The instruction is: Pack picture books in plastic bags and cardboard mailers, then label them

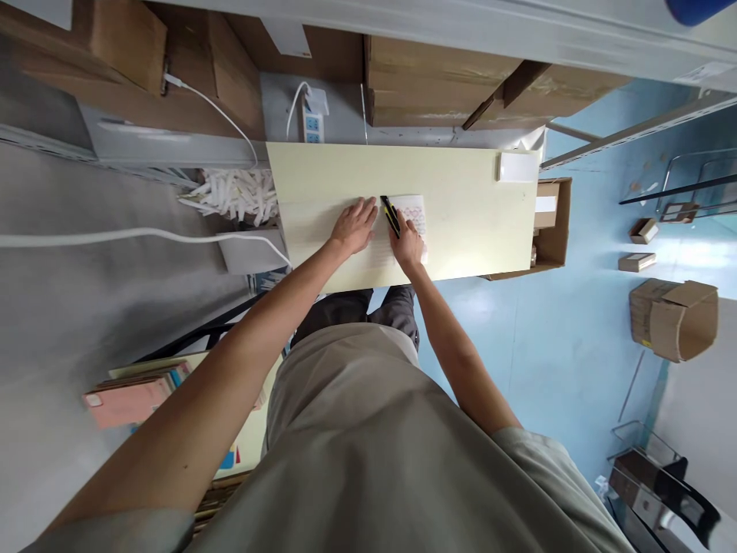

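Cream table point(472, 223): it is carrying the paper point(413, 209), which is lying partly under the right hand point(406, 244) and is showing red marks.
Tool point(390, 218): it is showing black and yellow, and it is slanting over the left edge of the paper; whether its tip is touching, I cannot tell.
Right hand: its fingers are pinching the tool.
Left hand point(355, 226): it is resting palm down, fingers stretched, just beside the tool.
White box point(517, 167): it is lying at the table's right end.
Power strip point(312, 127): it is sitting behind the table.
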Motion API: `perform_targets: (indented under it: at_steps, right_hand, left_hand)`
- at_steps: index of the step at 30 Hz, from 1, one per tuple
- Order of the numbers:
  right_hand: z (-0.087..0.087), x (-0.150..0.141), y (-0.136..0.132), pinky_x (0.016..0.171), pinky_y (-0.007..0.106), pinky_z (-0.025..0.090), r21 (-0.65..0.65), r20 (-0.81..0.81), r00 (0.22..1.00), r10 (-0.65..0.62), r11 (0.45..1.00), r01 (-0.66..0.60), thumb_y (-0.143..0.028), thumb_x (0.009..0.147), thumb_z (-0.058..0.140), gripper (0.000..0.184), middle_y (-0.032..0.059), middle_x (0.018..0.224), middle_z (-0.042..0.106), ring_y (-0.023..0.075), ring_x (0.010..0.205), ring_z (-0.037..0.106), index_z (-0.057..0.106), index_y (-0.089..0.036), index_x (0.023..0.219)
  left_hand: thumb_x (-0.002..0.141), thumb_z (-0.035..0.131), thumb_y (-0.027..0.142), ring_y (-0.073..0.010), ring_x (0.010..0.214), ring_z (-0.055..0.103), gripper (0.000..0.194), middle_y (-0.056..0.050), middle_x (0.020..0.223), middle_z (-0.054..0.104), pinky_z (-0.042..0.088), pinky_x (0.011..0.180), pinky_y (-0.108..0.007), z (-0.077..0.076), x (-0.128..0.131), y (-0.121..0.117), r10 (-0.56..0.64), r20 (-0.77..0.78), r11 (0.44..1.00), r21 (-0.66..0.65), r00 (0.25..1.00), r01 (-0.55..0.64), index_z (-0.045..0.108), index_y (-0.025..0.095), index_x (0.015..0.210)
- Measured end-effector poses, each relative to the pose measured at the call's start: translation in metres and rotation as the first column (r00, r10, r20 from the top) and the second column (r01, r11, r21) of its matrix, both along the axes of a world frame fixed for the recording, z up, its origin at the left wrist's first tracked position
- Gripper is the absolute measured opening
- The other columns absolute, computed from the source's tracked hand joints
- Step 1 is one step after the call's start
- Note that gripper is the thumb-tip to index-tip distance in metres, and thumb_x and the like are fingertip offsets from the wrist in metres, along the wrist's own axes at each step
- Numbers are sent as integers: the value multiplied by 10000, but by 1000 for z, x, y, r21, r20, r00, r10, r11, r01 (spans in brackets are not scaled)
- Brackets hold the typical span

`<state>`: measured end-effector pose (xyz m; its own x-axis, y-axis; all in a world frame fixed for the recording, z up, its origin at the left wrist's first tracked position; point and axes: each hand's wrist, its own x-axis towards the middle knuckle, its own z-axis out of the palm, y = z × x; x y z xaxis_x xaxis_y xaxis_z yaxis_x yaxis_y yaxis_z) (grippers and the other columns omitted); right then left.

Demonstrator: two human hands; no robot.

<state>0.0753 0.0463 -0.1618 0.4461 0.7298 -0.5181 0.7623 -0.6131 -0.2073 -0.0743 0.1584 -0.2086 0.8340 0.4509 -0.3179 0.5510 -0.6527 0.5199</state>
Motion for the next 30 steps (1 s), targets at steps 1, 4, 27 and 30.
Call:
perform_targets:
  at_steps: [1, 4, 27, 30]
  right_hand:
    - [2, 0, 0, 1066, 436, 625, -5, 3, 1000, 5, 1000, -5, -372, 1230, 309, 656, 184, 1608, 674, 329, 1285, 744, 336, -232, 1870]
    - [7, 1, -1, 1057, 447, 621, -32, 9, 1000, 19, 999, -18, -328, 1222, 316, 658, 184, 1604, 682, 335, 1252, 753, 325, -238, 1874]
    - [80, -17, -64, 1040, 414, 620, -265, 18, 969, 245, 936, -231, -146, 1143, 501, 531, 211, 1441, 779, 331, 1269, 784, 608, -210, 1659]
    - [91, -30, -80, 998, 400, 634, -319, -40, 961, 272, 908, -270, -118, 1103, 583, 402, 220, 1298, 834, 333, 1230, 810, 758, -177, 1460]
  left_hand:
    - [1085, 603, 379, -453, 1802, 246, 857, -205, 1939, 278, 280, 1436, -650, 0, 1, 0, 2, 2, 1000, -1, 1000, -2, 338, 140, 1864]
    - [1089, 602, 400, -460, 1792, 263, 849, -227, 1929, 293, 294, 1424, -661, 0, 3, 0, 12, 13, 1000, -3, 1000, -12, 356, 125, 1853]
    - [1105, 554, 546, -509, 1780, 207, 900, -257, 1916, 276, 185, 1438, -697, -16, 16, 1, 38, 25, 998, -48, 999, -37, 329, 74, 1837]
    - [1098, 557, 467, -506, 1775, 214, 882, -256, 1937, 212, 189, 1445, -689, -7, 18, 0, 25, -53, 999, -47, 998, -27, 315, 42, 1832]
